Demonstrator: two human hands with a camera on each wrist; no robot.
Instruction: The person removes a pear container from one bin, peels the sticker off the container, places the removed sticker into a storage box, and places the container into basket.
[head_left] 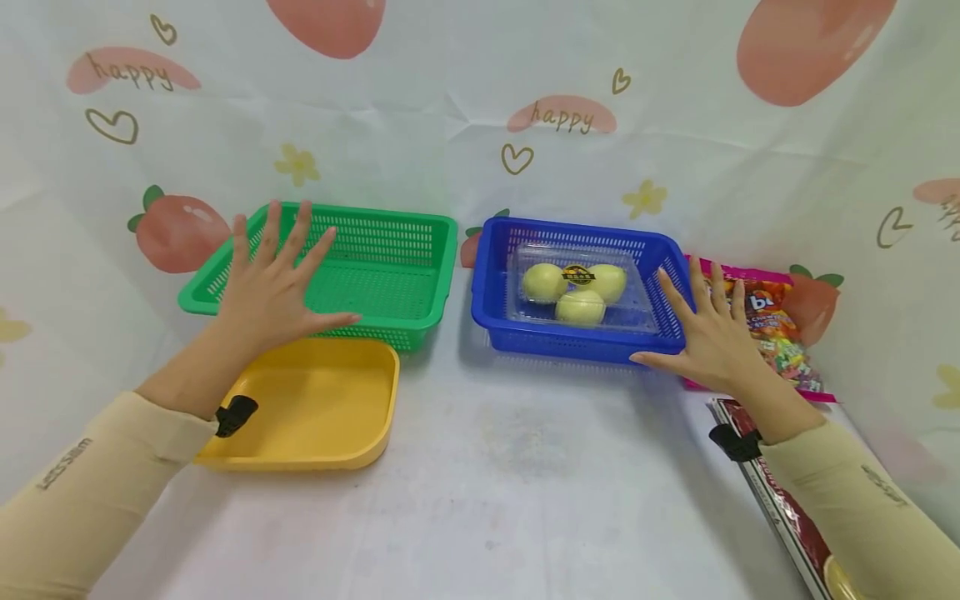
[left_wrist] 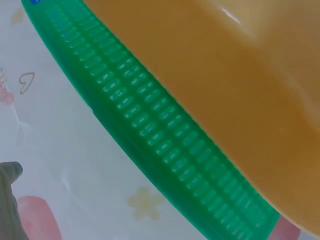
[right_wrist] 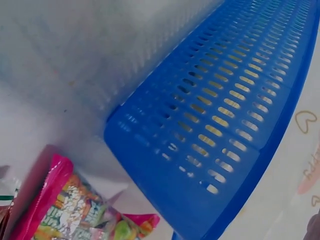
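My left hand (head_left: pixel 270 292), fingers spread, hovers in front of the green basket (head_left: pixel 444 275) and above the yellow tray (head_left: pixel 390 408), holding nothing. On the other side my right hand (head_left: pixel 712 337) is spread too, beside the right end of the blue basket (head_left: pixel 483 283) and over part of a candy bag (head_left: pixel 787 342). Inside the blue basket lies a clear plastic box (head_left: pixel 637 312) with three pale yellow-green round fruits (head_left: pixel 581 307) and a dark label. The left wrist view shows the green basket's slotted wall (left_wrist: pixel 150 125) close up; the right wrist view shows the blue basket's slotted side (right_wrist: pixel 215 115).
A long dark-red package (head_left: pixel 795 508) lies along the right edge, partly under the right forearm. Behind the baskets rises a white cloth (head_left: pixel 450 167) printed with strawberries, hearts and flowers. The white tabletop (head_left: pixel 510 500) spreads between the forearms.
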